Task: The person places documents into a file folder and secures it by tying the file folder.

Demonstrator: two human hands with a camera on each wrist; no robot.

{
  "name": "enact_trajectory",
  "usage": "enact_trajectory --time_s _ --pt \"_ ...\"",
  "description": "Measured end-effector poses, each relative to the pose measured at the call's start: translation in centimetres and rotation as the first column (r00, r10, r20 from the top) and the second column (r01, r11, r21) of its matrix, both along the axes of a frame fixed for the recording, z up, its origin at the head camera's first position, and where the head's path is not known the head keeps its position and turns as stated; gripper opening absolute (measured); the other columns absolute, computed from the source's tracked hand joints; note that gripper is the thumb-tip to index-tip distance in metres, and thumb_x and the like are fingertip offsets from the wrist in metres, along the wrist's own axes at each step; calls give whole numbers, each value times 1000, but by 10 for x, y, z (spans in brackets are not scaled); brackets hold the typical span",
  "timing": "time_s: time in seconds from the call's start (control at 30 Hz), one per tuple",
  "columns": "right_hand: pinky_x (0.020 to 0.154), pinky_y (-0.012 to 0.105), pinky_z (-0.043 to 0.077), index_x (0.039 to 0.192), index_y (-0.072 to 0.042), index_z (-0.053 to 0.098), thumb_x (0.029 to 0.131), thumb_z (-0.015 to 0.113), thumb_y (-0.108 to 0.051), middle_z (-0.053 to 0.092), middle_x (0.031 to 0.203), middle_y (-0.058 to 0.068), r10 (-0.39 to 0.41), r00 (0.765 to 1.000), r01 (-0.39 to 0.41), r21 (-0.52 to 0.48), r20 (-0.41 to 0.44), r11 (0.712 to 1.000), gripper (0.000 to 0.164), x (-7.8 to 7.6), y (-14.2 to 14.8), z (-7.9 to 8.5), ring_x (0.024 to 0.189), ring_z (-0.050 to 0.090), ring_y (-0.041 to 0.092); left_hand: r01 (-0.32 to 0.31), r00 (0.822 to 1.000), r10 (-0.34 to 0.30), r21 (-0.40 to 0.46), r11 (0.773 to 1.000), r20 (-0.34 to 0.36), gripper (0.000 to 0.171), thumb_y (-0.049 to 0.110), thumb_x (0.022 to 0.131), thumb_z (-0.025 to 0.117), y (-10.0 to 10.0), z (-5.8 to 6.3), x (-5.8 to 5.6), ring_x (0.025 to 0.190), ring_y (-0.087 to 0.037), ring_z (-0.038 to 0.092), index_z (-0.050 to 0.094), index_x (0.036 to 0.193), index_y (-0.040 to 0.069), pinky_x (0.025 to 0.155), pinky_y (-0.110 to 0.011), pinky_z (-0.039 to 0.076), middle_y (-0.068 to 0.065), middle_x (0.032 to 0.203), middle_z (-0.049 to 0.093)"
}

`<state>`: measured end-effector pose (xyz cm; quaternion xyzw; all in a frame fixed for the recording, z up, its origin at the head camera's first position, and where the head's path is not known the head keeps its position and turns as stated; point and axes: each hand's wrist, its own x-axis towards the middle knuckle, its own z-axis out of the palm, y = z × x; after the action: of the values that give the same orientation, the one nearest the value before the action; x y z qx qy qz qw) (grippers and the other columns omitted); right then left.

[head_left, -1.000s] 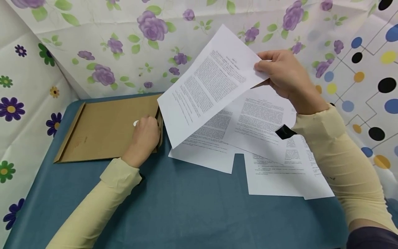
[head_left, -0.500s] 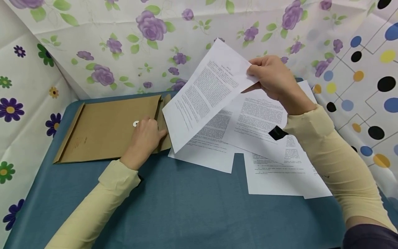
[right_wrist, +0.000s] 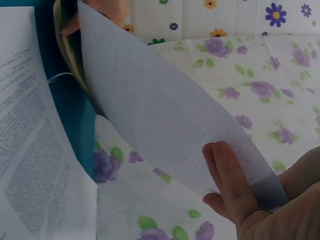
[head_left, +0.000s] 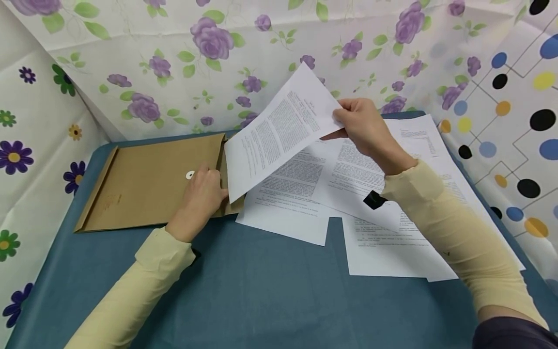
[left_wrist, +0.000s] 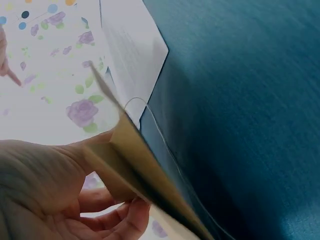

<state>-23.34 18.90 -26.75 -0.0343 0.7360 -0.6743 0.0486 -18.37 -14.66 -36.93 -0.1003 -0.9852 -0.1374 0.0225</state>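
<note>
A brown paper envelope (head_left: 144, 189) with a white button lies at the left of the table. My left hand (head_left: 198, 198) grips it at its right end, where the mouth (left_wrist: 145, 170) gapes in the left wrist view, thumb in the opening and fingers curled over the edge. My right hand (head_left: 364, 128) pinches a printed sheet (head_left: 279, 133) by its right corner, thumb on top and fingers behind. The sheet slants up over the table, its lower left edge right at the envelope's mouth. From the right wrist, the sheet (right_wrist: 150, 100) hides part of the left hand.
Several printed pages (head_left: 287, 194) lie overlapping on the blue tablecloth (head_left: 279, 295), right of the envelope. A thin string (left_wrist: 170, 150) loops beside the envelope's edge. Flowered cloth (head_left: 174, 68) hangs behind; dotted cloth (head_left: 523, 160) stands at the right.
My right hand has brought the sheet down and left, its edge now at the envelope's mouth. My left thumb has spread away from the fingers, widening the opening.
</note>
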Motion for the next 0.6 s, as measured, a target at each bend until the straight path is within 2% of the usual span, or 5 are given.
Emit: enact_trajectory --time_s 0.23,0.4,0.6 --pt "77 35 61 133 11 62 105 42 -2 63 135 23 -33 999 34 25 -30 999 37 0 -5 -14 107 72 30 34 998 -33 -23 999 49 22 3 89 77 -1 3 -2 90 -39 55 69 96 -16 81 -48 49 -28 98 54" --pt "76 35 61 134 10 62 105 41 -2 63 136 22 -59 998 60 12 -34 998 38 -1 -4 -19 107 72 30 25 994 -24 -12 1000 106 23 3 91 74 -1 6 -4 91 -37 52 69 102 -17 79 -47 48 -27 100 52" --pt "76 35 61 133 11 61 104 40 0 64 133 23 -76 995 77 13 -65 997 38 1 -8 -29 104 73 30 39 994 -37 -18 999 107 16 -4 90 68 -2 6 -6 92 -37 52 69 101 -16 80 -48 48 -27 98 54"
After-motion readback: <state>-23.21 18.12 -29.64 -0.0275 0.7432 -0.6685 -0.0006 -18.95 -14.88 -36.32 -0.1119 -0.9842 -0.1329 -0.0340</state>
